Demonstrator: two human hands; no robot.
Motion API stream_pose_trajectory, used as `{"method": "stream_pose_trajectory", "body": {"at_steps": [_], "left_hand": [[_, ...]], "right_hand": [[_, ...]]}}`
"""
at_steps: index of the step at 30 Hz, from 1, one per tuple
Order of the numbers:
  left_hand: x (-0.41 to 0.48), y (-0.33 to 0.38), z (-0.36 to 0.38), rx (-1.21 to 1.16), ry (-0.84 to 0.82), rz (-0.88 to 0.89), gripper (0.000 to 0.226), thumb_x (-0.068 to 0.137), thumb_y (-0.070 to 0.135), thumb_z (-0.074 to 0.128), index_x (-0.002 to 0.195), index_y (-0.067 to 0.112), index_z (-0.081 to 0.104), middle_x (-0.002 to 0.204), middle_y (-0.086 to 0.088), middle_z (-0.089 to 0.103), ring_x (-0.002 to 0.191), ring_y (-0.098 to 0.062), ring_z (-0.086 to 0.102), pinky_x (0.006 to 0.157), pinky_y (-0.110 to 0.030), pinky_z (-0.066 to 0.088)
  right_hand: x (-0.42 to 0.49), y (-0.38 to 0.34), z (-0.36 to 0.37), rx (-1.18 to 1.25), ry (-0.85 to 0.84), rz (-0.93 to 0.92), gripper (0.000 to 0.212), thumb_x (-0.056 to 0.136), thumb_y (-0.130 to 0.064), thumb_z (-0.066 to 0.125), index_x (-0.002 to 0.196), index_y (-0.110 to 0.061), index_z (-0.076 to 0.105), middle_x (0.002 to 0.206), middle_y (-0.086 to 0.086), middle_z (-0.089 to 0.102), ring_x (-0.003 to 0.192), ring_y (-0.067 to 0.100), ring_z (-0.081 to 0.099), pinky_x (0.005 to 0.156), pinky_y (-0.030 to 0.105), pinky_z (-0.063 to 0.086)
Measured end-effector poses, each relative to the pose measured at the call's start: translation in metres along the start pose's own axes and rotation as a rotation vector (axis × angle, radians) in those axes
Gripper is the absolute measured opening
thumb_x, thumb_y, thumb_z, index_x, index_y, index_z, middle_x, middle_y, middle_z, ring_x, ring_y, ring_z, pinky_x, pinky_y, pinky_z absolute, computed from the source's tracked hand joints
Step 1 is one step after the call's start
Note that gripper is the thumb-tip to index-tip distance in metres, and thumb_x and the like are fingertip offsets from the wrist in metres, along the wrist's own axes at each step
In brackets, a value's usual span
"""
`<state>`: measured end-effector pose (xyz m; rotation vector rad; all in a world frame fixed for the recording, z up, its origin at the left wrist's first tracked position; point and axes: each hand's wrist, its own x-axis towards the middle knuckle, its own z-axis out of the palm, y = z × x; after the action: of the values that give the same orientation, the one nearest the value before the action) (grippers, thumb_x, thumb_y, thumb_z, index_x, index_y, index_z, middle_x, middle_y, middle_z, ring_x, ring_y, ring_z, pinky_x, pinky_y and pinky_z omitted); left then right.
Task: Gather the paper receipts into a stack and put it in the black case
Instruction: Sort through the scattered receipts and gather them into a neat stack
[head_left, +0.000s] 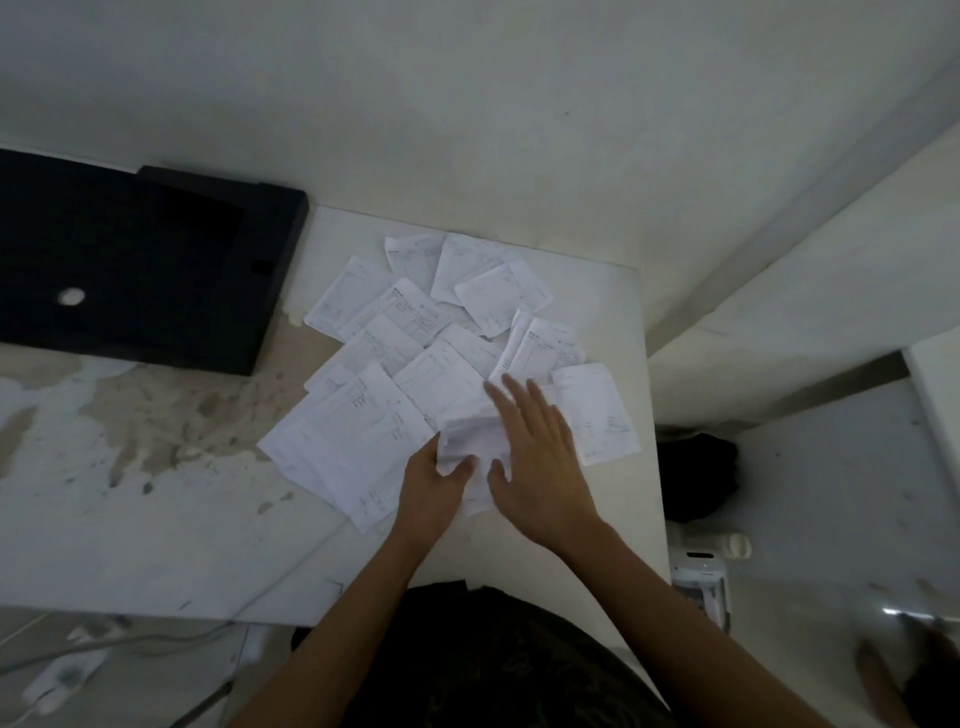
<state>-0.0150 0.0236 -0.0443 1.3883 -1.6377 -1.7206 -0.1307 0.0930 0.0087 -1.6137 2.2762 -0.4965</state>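
White printed paper receipts (415, 332) lie fanned and overlapping on the worn white table (130, 519). Left hand (434, 483) pinches a small crumpled bunch (470, 441); right hand (540, 467) lies flat, fingers spread, on it. Black case (130, 270) sits far left.

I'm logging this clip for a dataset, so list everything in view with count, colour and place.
paper receipts: many, white, overlapping and fanned out on the table's right half
small bundle of receipts: one, white, between the hands
black case: one, black, table's far left
table: one, white, stained and worn
power strip: one, white, floor at lower left
left hand: gripping the bundle's near edge
right hand: fingers spread flat on the bundle
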Motion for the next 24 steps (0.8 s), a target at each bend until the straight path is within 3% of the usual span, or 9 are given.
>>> {"method": "stream_pose_trajectory", "body": {"at_steps": [2, 4, 8, 11, 15, 18, 20, 22, 24], "left_hand": [[0.0, 0.001, -0.005, -0.045, -0.015, -0.022, 0.026, 0.092, 0.001, 0.056, 0.073, 0.018, 0.06, 0.058, 0.011, 0.064, 0.054, 0.012, 0.059, 0.057, -0.012, 0.048], [-0.003, 0.009, -0.009, -0.092, -0.043, -0.034, 0.017, 0.092, 0.004, 0.057, 0.082, 0.016, 0.062, 0.068, 0.011, 0.068, 0.065, 0.007, 0.063, 0.067, -0.019, 0.051], [-0.006, 0.016, -0.014, -0.011, -0.057, 0.051, 0.022, 0.087, 0.011, 0.065, 0.103, 0.025, 0.06, 0.096, 0.005, 0.065, 0.086, -0.006, 0.06, 0.078, -0.02, 0.049], [0.002, -0.001, -0.011, 0.156, -0.126, 0.005, 0.031, 0.088, 0.016, 0.06, 0.117, 0.006, 0.061, 0.11, -0.009, 0.064, 0.097, -0.015, 0.059, 0.073, -0.007, 0.045], [0.011, -0.003, -0.01, 0.261, -0.155, -0.109, 0.014, 0.095, 0.003, 0.049, 0.103, 0.01, 0.058, 0.111, -0.017, 0.064, 0.095, -0.015, 0.054, 0.066, -0.002, 0.038], [0.006, 0.003, -0.022, 0.196, -0.129, -0.101, 0.018, 0.089, 0.012, 0.059, 0.105, 0.021, 0.059, 0.097, 0.006, 0.066, 0.088, -0.005, 0.061, 0.068, -0.016, 0.047], [0.002, 0.004, -0.037, 0.209, -0.084, -0.112, 0.023, 0.087, 0.012, 0.061, 0.108, 0.021, 0.059, 0.102, 0.009, 0.065, 0.092, -0.005, 0.061, 0.071, -0.019, 0.047], [0.003, 0.0, -0.051, 0.264, -0.02, -0.122, 0.023, 0.088, 0.01, 0.061, 0.109, 0.02, 0.059, 0.106, 0.007, 0.063, 0.095, -0.01, 0.06, 0.075, -0.021, 0.046], [0.004, -0.003, -0.063, 0.315, 0.011, -0.143, 0.023, 0.088, 0.009, 0.06, 0.109, 0.021, 0.059, 0.107, 0.006, 0.061, 0.1, -0.014, 0.059, 0.081, -0.024, 0.045]], "right_hand": [[0.002, 0.012, 0.003, 0.296, 0.146, 0.188, 0.075, 0.089, -0.04, 0.06, 0.152, -0.027, 0.021, 0.16, 0.004, 0.029, 0.149, 0.02, 0.023, 0.122, 0.04, 0.018], [0.002, 0.024, 0.004, 0.527, 0.169, 0.312, 0.068, 0.089, -0.04, 0.066, 0.146, -0.021, 0.034, 0.147, 0.005, 0.046, 0.134, 0.016, 0.044, 0.117, 0.037, 0.033], [-0.009, 0.035, 0.009, 0.541, -0.003, 0.316, 0.06, 0.086, -0.017, 0.072, 0.139, -0.023, 0.045, 0.131, -0.005, 0.058, 0.115, 0.006, 0.056, 0.099, 0.02, 0.044], [-0.009, 0.041, 0.023, 0.618, -0.123, 0.444, 0.044, 0.083, -0.016, 0.073, 0.125, -0.017, 0.06, 0.116, 0.001, 0.069, 0.102, 0.015, 0.066, 0.086, 0.026, 0.053], [-0.002, 0.037, 0.03, 0.56, -0.145, 0.489, 0.015, 0.084, -0.018, 0.072, 0.091, -0.005, 0.073, 0.077, 0.008, 0.07, 0.068, 0.021, 0.066, 0.061, 0.024, 0.046], [0.001, 0.04, 0.024, 0.609, -0.143, 0.558, 0.025, 0.088, -0.026, 0.069, 0.096, -0.003, 0.073, 0.089, 0.01, 0.073, 0.078, 0.021, 0.069, 0.065, 0.025, 0.051], [-0.001, 0.057, 0.021, 0.631, -0.071, 0.65, 0.026, 0.086, -0.028, 0.071, 0.099, -0.006, 0.074, 0.096, 0.01, 0.073, 0.08, 0.02, 0.068, 0.068, 0.028, 0.053], [-0.003, 0.085, 0.022, 0.531, 0.059, 0.776, 0.04, 0.081, -0.036, 0.073, 0.108, -0.007, 0.073, 0.117, 0.013, 0.068, 0.099, 0.027, 0.066, 0.086, 0.034, 0.054], [-0.003, 0.112, 0.021, 0.315, 0.075, 0.847, 0.054, 0.081, -0.043, 0.072, 0.124, -0.011, 0.066, 0.146, 0.011, 0.047, 0.132, 0.031, 0.046, 0.11, 0.043, 0.039]]}}
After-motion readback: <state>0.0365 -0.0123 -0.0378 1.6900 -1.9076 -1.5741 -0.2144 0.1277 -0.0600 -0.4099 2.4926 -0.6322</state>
